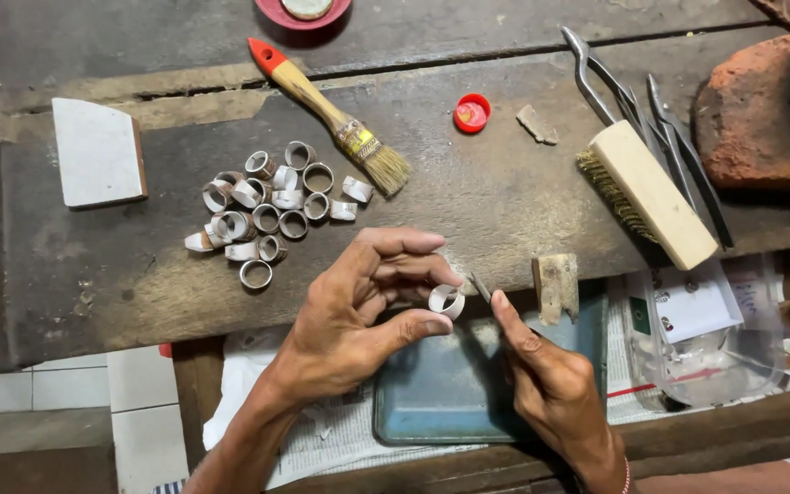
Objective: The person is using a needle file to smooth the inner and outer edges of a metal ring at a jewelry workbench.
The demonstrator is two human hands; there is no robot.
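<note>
Two hands meet: left hand (358, 311) pinching ring (447, 300).

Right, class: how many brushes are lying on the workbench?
2. A paintbrush with a red-tipped wooden handle lies behind the pile of metal rings; a wire brush with a pale block handle lies to the right, beside the pliers.

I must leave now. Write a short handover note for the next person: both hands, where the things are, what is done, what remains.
Left hand: pinches one metal ring between thumb and fingers, over the blue tray.
Right hand: holds a thin tool, tip at the ring.
Ring pile: on the wooden bench, left of the paintbrush.
Done or left: cannot tell which rings in the pile are finished; the held ring is in work.
</note>
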